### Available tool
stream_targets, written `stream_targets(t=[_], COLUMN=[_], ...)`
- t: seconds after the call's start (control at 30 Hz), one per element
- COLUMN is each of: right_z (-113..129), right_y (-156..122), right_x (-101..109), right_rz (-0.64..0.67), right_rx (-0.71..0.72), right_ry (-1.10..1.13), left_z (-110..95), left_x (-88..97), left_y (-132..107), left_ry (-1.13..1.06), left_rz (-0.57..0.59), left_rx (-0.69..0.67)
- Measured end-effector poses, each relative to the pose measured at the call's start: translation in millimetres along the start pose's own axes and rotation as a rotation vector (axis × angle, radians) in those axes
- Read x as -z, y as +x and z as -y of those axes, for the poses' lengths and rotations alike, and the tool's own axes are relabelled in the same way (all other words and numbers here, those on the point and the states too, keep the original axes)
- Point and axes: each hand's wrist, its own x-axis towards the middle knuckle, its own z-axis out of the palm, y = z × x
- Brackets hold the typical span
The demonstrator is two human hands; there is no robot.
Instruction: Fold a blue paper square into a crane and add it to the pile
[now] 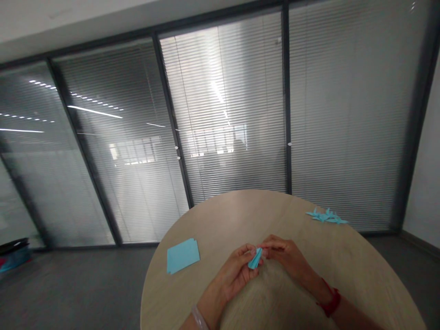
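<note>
A small folded piece of light blue paper (255,258) is pinched between both hands just above the round wooden table (240,215). My left hand (237,270) grips its lower part with curled fingers. My right hand (285,255), with a red band at the wrist, pinches its upper tip from the right. The two hands touch at the paper.
A stack of flat light blue paper sheets (183,255) lies on the table to the left of my hands. Several folded blue paper figures (326,216) lie near the far right edge. Glass walls with closed blinds (223,114) stand behind the table, and grey floor surrounds it.
</note>
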Motion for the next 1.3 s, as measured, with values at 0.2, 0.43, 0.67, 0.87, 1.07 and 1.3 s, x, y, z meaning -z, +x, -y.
stream_targets(t=[0.2,0.43,0.67,0.87,1.07,1.3], right_z=[-1.4,3.1,4.0,3.3,-2.2,-5.8], right_y=[0.3,-1.8,-2.9,-3.2,-0.3,2.5], right_x=[0.1,2.9,-2.2,-2.4,0.2,2.5], right_rz=[-0.012,-0.07,0.076,0.056,-0.045,-0.135], right_rx=[0.018,0.034,0.073,0.108,0.078,-0.042], right_ry=[-0.073,-0.039,0.025,-0.045,-0.08,-0.07], left_z=[-0.2,4.0,7.4,11.1,5.4,9.9], left_x=[-1.7,-0.1,0.8,2.9,-2.2,2.9], left_y=[0.6,2.5,5.5,6.2,4.8,10.3], left_ry=[-0.043,-0.096,-0.093,-0.064,0.224,0.697], left_rz=[0.025,0.0,0.008,0.026,0.0,-0.132], left_rx=[0.001,0.045,0.061,0.045,-0.142,-0.374])
